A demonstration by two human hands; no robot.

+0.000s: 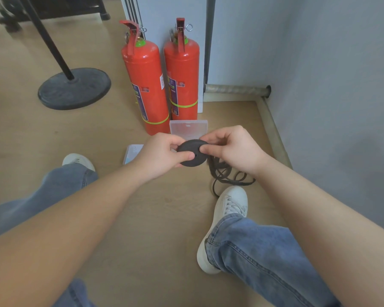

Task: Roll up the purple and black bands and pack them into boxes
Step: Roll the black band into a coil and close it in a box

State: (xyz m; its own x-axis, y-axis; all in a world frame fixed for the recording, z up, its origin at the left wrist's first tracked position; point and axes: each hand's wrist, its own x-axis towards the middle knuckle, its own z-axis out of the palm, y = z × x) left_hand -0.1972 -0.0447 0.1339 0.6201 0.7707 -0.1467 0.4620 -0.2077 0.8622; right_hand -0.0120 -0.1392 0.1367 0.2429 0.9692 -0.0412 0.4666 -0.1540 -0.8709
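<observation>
- Black band coil (192, 155): pinched between your left hand (162, 155) and right hand (235, 149), above the floor.
- Loose tail (228, 176): unrolled; keep winding.
- Clear box (188, 128): behind, probably empty.

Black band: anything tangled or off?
Yes. The black band roll looks neat, but its loose tail lies in tangled loops on the floor beside the right white shoe and may snag during rolling.

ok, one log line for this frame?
step: rolling | left hand: holds black roll | right hand: pinches roll | loose tail: floor | clear box: beyond hands
</observation>
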